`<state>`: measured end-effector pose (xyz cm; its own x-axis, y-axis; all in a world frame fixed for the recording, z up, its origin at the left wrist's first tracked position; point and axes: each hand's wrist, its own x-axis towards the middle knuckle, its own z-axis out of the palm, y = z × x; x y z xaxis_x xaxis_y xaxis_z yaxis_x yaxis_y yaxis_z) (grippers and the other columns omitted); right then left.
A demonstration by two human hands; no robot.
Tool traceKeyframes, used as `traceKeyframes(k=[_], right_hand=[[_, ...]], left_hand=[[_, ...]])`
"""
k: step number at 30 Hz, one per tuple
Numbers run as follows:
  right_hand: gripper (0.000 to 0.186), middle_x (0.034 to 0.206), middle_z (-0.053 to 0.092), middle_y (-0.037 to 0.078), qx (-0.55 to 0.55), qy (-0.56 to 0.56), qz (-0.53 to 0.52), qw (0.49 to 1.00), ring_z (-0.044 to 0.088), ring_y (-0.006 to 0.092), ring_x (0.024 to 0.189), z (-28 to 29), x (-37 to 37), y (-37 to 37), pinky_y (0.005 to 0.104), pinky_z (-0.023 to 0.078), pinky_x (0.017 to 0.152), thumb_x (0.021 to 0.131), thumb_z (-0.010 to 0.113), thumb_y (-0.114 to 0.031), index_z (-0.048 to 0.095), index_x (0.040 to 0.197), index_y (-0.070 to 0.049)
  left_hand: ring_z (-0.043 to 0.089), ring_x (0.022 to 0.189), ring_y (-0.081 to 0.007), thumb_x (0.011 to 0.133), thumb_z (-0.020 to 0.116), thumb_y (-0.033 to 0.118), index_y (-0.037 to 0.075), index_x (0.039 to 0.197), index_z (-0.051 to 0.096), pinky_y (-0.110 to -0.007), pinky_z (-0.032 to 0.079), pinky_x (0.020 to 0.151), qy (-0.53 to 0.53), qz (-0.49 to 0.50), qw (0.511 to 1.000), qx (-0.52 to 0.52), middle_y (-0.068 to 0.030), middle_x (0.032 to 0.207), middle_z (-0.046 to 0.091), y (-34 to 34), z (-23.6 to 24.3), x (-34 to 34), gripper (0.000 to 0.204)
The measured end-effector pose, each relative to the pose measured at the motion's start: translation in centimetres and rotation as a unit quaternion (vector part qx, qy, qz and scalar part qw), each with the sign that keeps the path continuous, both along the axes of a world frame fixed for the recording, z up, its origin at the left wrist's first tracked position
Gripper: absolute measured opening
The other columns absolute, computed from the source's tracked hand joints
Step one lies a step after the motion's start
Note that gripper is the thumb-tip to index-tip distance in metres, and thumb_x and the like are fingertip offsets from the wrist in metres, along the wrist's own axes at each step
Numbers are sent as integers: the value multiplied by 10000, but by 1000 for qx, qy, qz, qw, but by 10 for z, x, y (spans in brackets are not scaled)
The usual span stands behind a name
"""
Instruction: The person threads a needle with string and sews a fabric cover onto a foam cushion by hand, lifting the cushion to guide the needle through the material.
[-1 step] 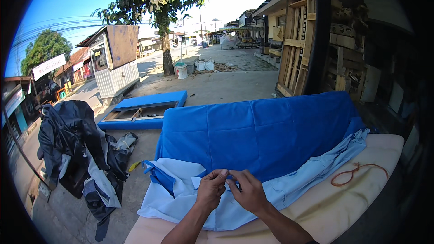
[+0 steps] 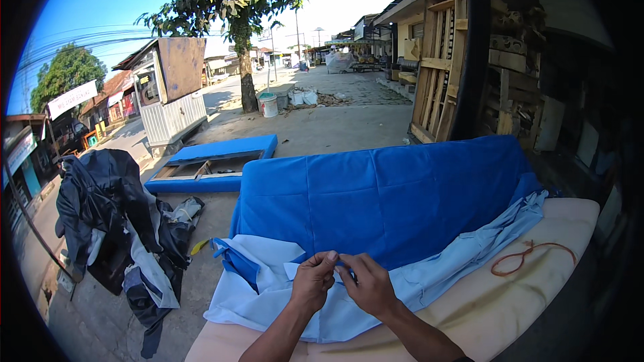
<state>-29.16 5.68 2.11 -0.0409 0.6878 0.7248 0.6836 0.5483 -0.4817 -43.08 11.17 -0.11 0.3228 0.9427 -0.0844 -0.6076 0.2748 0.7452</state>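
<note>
My left hand [image 2: 314, 281] and my right hand [image 2: 367, 286] meet above the light-blue underside of a cloth [image 2: 342, 322]. Thumb and fingers of both are pinched together, almost tip to tip. Whatever lies between the fingertips is too small to make out. Just beyond them, the cloth's bright blue face [image 2: 382, 201] is draped over a long raised shape with creases running across it. Its pale side is folded toward me over a cream foam pad [image 2: 463, 322]. A loop of orange-brown cord [image 2: 513, 265] rests on the foam, right of my hands.
Black and grey torn covering material [image 2: 107, 214] is heaped on the left. A blue-padded frame with an open middle [image 2: 215, 166] lies on the pavement beyond. At the right stands an upright wooden frame [image 2: 439, 60]. A tree [image 2: 245, 67] and a white bucket [image 2: 269, 105] are farther off.
</note>
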Motion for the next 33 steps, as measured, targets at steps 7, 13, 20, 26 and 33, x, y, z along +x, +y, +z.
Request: traceKeyframes(k=[7, 13, 20, 26, 33], right_hand=[[124, 865, 640, 91, 100, -17, -4, 995, 658, 239, 704, -3, 9, 6, 349, 535, 584, 865, 710, -18, 685, 986, -21], [49, 779, 639, 74, 21, 109, -32, 993, 622, 136, 593, 17, 12, -6, 302, 494, 520, 896, 713, -48, 699, 933, -19], [114, 961, 738, 114, -21, 226, 3, 974, 695, 125, 696, 20, 11, -11, 262, 552, 585, 917, 710, -79, 686, 988, 7], [146, 1026, 742, 147, -21, 300, 43, 953, 738, 169, 873, 17, 10, -11, 281, 612, 713, 940, 680, -72, 664, 1028, 44], [151, 1018, 740, 150, -18, 311, 59, 948, 736, 170, 873, 18, 11, -10, 275, 618, 711, 951, 665, -64, 657, 1045, 53]], left_hand=[[403, 535, -51, 970, 674, 263, 67, 1000, 673, -208, 293, 443, 23, -23, 999, 29, 39, 668, 506, -7, 6, 2, 198], [387, 552, -50, 1052, 527, 316, 41, 1158, 595, -214, 295, 455, 63, 41, 987, 139, 21, 671, 470, -18, 17, 7, 302], [467, 640, -101, 1074, 482, 272, 34, 1170, 589, -254, 388, 603, 121, -8, 969, 215, -21, 708, 531, -24, 6, 19, 278], [490, 650, -109, 1070, 493, 260, 27, 1163, 592, -261, 405, 609, 142, -1, 964, 224, -34, 720, 552, -23, 3, 19, 270], [489, 648, -108, 1069, 496, 264, 22, 1153, 597, -259, 408, 610, 135, 3, 967, 218, -31, 719, 550, -22, 1, 20, 276]])
